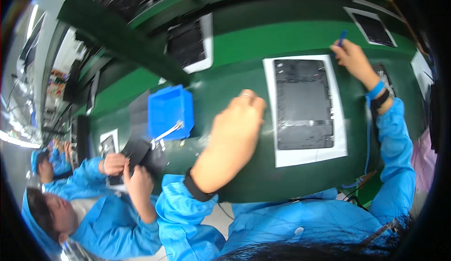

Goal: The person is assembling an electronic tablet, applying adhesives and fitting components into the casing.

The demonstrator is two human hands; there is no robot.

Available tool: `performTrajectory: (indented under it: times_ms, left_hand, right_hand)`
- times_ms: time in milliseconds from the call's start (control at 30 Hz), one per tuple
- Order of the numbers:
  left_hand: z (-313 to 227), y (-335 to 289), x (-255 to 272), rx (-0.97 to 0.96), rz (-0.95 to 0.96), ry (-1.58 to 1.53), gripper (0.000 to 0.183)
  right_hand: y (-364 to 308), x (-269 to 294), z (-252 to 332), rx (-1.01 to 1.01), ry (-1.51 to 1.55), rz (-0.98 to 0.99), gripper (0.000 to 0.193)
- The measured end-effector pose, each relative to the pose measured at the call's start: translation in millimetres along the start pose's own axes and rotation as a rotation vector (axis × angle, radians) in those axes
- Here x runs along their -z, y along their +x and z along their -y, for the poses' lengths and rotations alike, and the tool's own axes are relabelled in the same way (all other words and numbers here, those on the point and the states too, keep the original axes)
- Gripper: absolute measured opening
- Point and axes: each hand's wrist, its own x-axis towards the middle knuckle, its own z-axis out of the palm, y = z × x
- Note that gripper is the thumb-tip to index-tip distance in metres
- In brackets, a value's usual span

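Observation:
A flat black device housing [303, 103], shaped like a tablet, lies on a white sheet [310, 158] in front of me. Just left of it, over the green mat, is my left hand [235, 131]; it is blurred, with its back to me and its fingers mostly hidden, so I cannot tell what it holds. Beyond the sheet's far right corner, my right hand [354, 61] is closed on a thin blue stick-like tool [343, 36], its tip pointing up and away. A blue band and a black band circle my right wrist.
A blue bin [171, 113] stands left of my left hand, a silvery strip at its near edge. More black housings [186, 42] lie on white sheets along the far shelf. A green post [124, 37] rises at left. A co-worker's hands [127, 169] handle a dark piece. A blue cord [368, 138] hangs by my right arm.

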Motion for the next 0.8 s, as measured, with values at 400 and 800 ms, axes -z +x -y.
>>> performTrajectory:
  times_ms: [400, 800]
  left_hand:
    - [58, -123, 10, 0.874, 0.193, 0.3, 0.05]
    - [54, -112, -23, 0.702, -0.258, -0.383, 0.033]
  right_hand:
    - [-103, 27, 95, 0.085, -0.146, 0.161, 0.021]
    - [-138, -13, 163, 0.133, 0.158, 0.513, 0.025]
